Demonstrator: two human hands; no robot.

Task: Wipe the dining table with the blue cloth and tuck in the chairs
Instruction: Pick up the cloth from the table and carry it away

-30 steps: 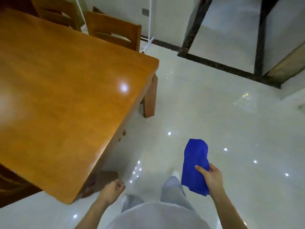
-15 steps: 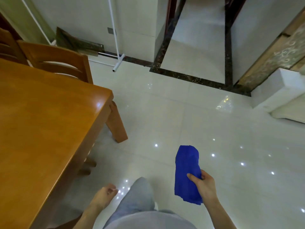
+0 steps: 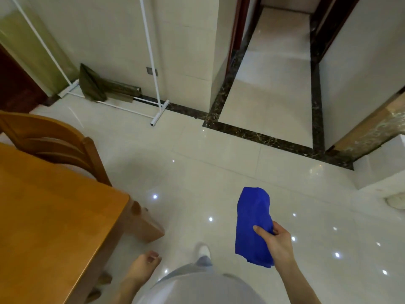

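Note:
The wooden dining table (image 3: pixel 50 216) fills the lower left, its near corner and one leg showing. A wooden chair (image 3: pixel 54 143) stands at the table's far end, its backrest against the edge. My right hand (image 3: pixel 276 240) grips the folded blue cloth (image 3: pixel 252 224), which hangs over the floor to the right of the table, well apart from it. My left hand (image 3: pixel 142 266) hangs beside the table corner with loosely curled fingers and holds nothing.
Glossy white tile floor (image 3: pixel 219 172) spreads ahead. A white metal rack (image 3: pixel 153 88) stands by the wall with an olive cloth (image 3: pixel 92 86) at its base. A dark-bordered corridor (image 3: pixel 274 84) opens ahead. A white block (image 3: pixel 381 167) sits at the right.
The view has swung right and forward past the table's corner, so the table has slid left. My right hand keeps its hold on the blue cloth; my left hand still hangs idle.

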